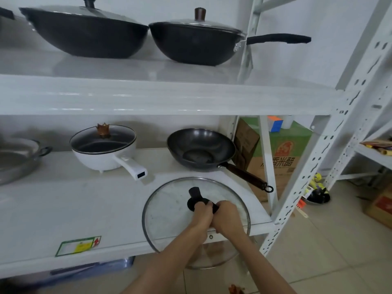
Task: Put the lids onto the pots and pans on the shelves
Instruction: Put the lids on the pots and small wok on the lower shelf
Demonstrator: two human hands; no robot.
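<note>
A large glass lid (169, 211) with a steel rim and a black knob (196, 198) hangs over the front edge of the lower shelf (74, 209). My left hand (202, 215) and my right hand (226, 216) are both closed around the knob's base. Just behind the lid stands an uncovered dark wok (200, 148) with a brown handle pointing right. To its left sits a white saucepan (106, 153) with a glass lid on it. On the upper shelf two black woks (84, 32) (195, 43) both carry lids.
A grey metal pan (14, 160) sits at the far left of the lower shelf. White perforated uprights (318, 158) frame the right side. A green and brown carton (284, 153) stands behind the rack. A second rack and boxes (379, 206) are on the floor at right.
</note>
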